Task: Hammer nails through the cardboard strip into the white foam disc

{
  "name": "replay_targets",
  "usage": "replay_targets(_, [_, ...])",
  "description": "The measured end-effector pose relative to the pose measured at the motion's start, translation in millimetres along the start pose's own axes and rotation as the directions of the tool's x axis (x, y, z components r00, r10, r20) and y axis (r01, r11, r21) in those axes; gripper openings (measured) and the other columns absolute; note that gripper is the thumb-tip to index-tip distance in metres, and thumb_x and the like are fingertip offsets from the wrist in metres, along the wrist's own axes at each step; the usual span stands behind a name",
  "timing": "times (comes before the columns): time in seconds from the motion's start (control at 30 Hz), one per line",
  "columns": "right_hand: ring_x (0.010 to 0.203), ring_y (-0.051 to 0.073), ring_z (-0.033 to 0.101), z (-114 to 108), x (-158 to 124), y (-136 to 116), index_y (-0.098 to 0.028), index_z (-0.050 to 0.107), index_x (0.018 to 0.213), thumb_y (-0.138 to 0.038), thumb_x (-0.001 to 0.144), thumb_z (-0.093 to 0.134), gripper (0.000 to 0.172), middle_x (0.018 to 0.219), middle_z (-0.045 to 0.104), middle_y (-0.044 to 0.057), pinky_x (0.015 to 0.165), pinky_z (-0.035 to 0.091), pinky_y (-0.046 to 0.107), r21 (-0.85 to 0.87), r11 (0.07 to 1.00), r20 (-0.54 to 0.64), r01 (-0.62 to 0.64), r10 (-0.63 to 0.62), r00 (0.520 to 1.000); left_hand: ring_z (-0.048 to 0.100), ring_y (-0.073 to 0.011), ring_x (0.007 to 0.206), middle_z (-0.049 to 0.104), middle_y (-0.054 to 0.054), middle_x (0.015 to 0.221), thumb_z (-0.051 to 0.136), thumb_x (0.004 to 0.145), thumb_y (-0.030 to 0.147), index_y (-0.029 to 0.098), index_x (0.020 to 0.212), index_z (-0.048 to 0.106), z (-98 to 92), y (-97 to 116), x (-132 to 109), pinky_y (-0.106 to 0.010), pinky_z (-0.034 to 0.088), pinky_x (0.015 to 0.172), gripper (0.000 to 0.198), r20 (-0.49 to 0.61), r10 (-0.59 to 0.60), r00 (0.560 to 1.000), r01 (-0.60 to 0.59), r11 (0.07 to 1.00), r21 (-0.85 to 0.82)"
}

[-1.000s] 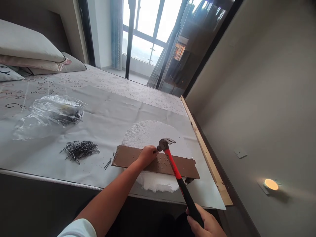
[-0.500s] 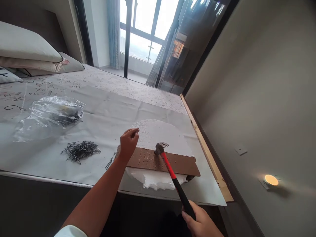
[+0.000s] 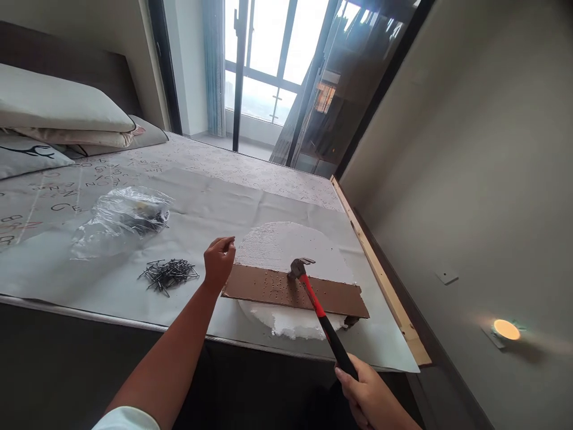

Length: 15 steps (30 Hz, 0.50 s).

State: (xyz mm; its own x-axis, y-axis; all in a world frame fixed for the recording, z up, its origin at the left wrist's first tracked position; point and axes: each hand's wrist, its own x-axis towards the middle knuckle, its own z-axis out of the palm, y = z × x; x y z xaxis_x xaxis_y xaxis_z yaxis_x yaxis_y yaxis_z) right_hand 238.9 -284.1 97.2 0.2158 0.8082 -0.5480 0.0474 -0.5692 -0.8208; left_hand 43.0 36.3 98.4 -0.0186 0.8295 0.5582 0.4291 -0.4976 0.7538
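Note:
My right hand (image 3: 369, 385) grips the black end of a claw hammer (image 3: 323, 316) with a red and black handle. The hammer's head rests at or just above a brown board (image 3: 264, 289) dotted with small holes or nail heads. Under the board lies a round white foam slab (image 3: 308, 239) with a ragged front edge. My left hand (image 3: 219, 255) hovers by the board's left end, fingertips pinched together; whatever they may hold is too small to make out. Left of that forearm is a pile of dark nails (image 3: 169, 275).
A clear plastic bag (image 3: 125, 218) with dark contents lies farther back on a grey sheet (image 3: 215, 197) spread over the bed. Pillows (image 3: 67, 107) are stacked at the back left. A wooden rail (image 3: 380, 269) runs along the right edge beside the wall.
My left hand has shifted left, from over the board to beside its left end. The hammer stays nearly in place over the board. The whole view has turned slightly left.

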Motion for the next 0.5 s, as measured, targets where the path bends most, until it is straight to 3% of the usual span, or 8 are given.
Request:
replay_targets(0.13, [0.029, 0.003, 0.022, -1.8, -6.5, -2.6, -0.020, 0.042, 0.081, -0.066, 0.076, 0.042, 0.046, 0.049, 0.030, -0.012, 0.029, 0.022, 0.018, -0.029, 0.998, -0.065, 0.055, -0.057, 0.996, 0.061, -0.0147, 0.078, 0.067, -0.005, 0.088, 0.045, 0.076, 0.023, 0.015, 0.086, 0.067, -17.5, -6.1, 1.6, -0.026, 0.048, 0.076, 0.025, -0.041, 0.006, 0.999, -0.004, 0.998, 0.056])
replay_targets(0.33, [0.024, 0.003, 0.019, -1.2, 0.1, 2.2, -0.021, 0.041, 0.083, -0.063, 0.071, 0.047, 0.045, 0.041, 0.026, -0.015, 0.024, 0.020, 0.017, -0.058, 0.997, -0.040, -0.047, 0.045, 0.998, 0.061, -0.0185, 0.085, 0.068, -0.008, 0.090, 0.043, 0.074, 0.022, 0.013, 0.087, 0.067, -39.5, -39.7, 8.7, -0.028, 0.046, 0.081, 0.029, -0.086, 0.009, 0.996, 0.010, 0.977, 0.215])
replay_targets(0.43, [0.023, 0.003, 0.023, -3.3, 1.9, 2.8, -0.022, 0.039, 0.079, -0.061, 0.073, 0.046, 0.040, 0.041, 0.029, -0.015, 0.024, 0.024, 0.016, -0.034, 0.999, -0.045, 0.002, -0.003, 0.999, 0.062, -0.0210, 0.083, 0.068, -0.010, 0.089, 0.043, 0.072, 0.023, 0.014, 0.088, 0.068, -47.9, -68.7, 10.0, -0.029, 0.046, 0.077, 0.031, 0.020, -0.154, 0.988, 0.137, 0.923, 0.360])
replay_targets(0.5, [0.024, 0.003, 0.024, -3.7, -0.4, 1.9, -0.022, 0.037, 0.074, -0.060, 0.075, 0.045, 0.039, 0.043, 0.031, -0.014, 0.025, 0.024, 0.016, -0.041, 0.998, -0.060, 0.045, -0.048, 0.997, 0.062, -0.0232, 0.080, 0.069, -0.010, 0.083, 0.046, 0.068, 0.023, 0.016, 0.081, 0.068, -50.1, -87.1, 7.5, -0.029, 0.045, 0.071, 0.027, 0.207, -0.352, 0.913, 0.203, 0.831, 0.518])
